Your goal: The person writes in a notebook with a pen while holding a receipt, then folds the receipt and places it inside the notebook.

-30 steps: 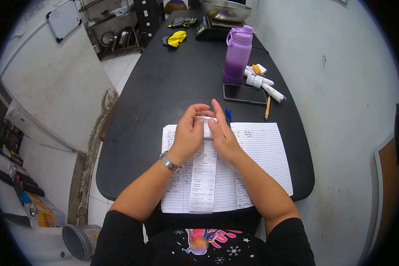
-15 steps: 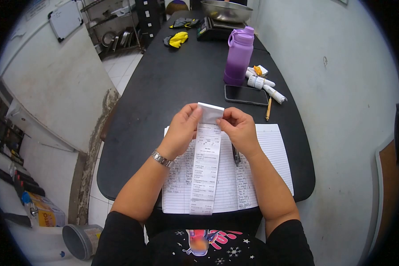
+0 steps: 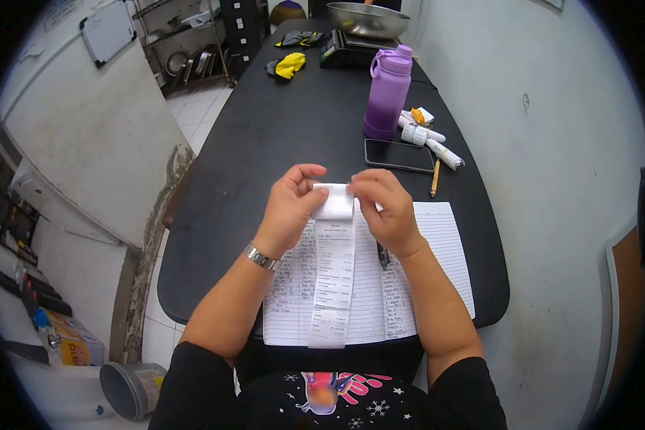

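One long white paper receipt point(image 3: 331, 276) over my open lined notebook point(image 3: 441, 261); my left hand point(image 3: 287, 208) pinches its folded top, right hand point(image 3: 390, 211) at the corner, grip unclear. Uneven pulling could tear it.

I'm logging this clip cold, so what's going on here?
A person's left hand holds the folded-over top of a long printed receipt. The right hand is at the fold's upper right corner; its grip is unclear. The receipt's lower part lies over an open lined notebook, where a dark pen also rests. Beyond are a smartphone and a purple bottle.
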Motion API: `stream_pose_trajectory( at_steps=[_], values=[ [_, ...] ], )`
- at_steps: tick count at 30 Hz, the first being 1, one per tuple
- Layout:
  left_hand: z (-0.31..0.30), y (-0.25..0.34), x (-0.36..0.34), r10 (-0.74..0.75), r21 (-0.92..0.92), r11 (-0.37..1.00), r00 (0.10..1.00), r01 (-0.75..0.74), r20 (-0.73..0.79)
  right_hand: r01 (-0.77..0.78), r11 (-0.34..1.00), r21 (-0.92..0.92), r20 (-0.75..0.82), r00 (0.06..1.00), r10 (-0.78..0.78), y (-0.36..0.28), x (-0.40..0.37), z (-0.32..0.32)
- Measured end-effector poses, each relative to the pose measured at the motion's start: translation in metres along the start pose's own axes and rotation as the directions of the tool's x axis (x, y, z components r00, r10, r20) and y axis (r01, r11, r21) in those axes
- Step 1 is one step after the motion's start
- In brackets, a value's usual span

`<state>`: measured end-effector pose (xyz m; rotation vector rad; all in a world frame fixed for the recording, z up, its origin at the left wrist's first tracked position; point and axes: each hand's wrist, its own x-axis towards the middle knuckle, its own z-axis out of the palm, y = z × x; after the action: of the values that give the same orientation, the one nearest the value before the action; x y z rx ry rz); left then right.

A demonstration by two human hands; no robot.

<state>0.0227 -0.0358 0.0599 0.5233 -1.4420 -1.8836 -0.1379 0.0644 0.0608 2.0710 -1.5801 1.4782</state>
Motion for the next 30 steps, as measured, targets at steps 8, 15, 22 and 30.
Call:
stream_pose_trajectory(
  at_steps=[8,15,22,30],
  values=[
    [0.016,-0.027,-0.007,0.334,0.460,0.842,0.942,-0.281,-0.035,-0.536,0.785,0.312,0.179,0.844,0.505,-0.012,-0.022,0.044],
    [0.022,-0.014,-0.011,0.420,0.573,0.756,0.906,-0.315,-0.057,-0.644,0.569,0.511,0.290,0.753,0.590,-0.009,-0.012,0.031],
    [0.016,-0.012,-0.004,0.242,0.332,0.916,0.970,-0.227,-0.004,-0.612,0.624,0.487,0.207,0.774,0.598,-0.008,-0.006,0.015],
    [0.006,-0.002,0.000,-0.139,-0.178,0.973,0.989,0.145,0.049,-0.189,0.960,0.207,-0.016,0.980,0.196,0.001,-0.001,-0.003]
  ],
)
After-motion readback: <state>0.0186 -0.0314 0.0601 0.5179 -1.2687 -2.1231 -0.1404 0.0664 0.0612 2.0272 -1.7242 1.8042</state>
